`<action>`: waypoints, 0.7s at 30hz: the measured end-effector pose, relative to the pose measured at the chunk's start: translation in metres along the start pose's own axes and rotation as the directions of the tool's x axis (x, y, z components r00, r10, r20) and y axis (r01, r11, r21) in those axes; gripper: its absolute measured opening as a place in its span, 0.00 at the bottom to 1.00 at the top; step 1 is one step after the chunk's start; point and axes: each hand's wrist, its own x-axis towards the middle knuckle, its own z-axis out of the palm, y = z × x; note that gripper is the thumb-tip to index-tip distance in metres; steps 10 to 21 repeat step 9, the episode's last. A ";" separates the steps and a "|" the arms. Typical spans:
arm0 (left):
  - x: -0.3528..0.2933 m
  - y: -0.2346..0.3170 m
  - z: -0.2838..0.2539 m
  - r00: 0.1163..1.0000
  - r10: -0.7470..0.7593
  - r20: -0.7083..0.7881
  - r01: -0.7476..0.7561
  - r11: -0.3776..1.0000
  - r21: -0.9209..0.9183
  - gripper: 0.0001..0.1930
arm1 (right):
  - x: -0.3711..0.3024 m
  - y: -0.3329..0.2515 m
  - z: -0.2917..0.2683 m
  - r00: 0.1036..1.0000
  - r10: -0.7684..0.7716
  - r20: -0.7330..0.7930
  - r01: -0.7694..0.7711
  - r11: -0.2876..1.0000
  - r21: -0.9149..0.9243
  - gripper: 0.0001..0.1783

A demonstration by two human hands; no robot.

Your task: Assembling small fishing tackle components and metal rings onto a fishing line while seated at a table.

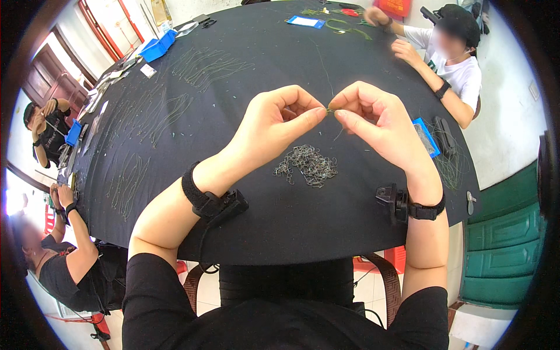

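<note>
Above the black-covered table, my left hand and my right hand meet fingertip to fingertip. Both are closed in a pinch on a thin green line, which runs away from my fingers over the cloth. A short end of it hangs below my right fingertips. Whether a small piece sits between the fingertips is too small to tell. Just nearer to me than my hands lies a loose pile of small, bent, hook-like metal pieces.
Bundles of green line lie spread across the left of the table. Right of my right hand are a blue tray, a black case and more line. A person works at the far right; two others sit left.
</note>
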 end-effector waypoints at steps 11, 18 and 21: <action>0.003 -0.004 -0.003 0.987 -0.122 0.105 0.135 0.983 -0.125 0.11 | -0.001 -0.004 0.000 0.970 -0.241 0.014 0.234 0.925 -0.300 0.09; 0.003 -0.004 -0.003 0.987 -0.122 0.105 0.135 0.983 -0.125 0.11 | -0.001 -0.004 0.000 0.970 -0.241 0.014 0.234 0.925 -0.300 0.09; 0.003 -0.004 -0.003 0.987 -0.122 0.105 0.135 0.983 -0.125 0.11 | -0.001 -0.004 0.000 0.970 -0.241 0.014 0.234 0.925 -0.300 0.09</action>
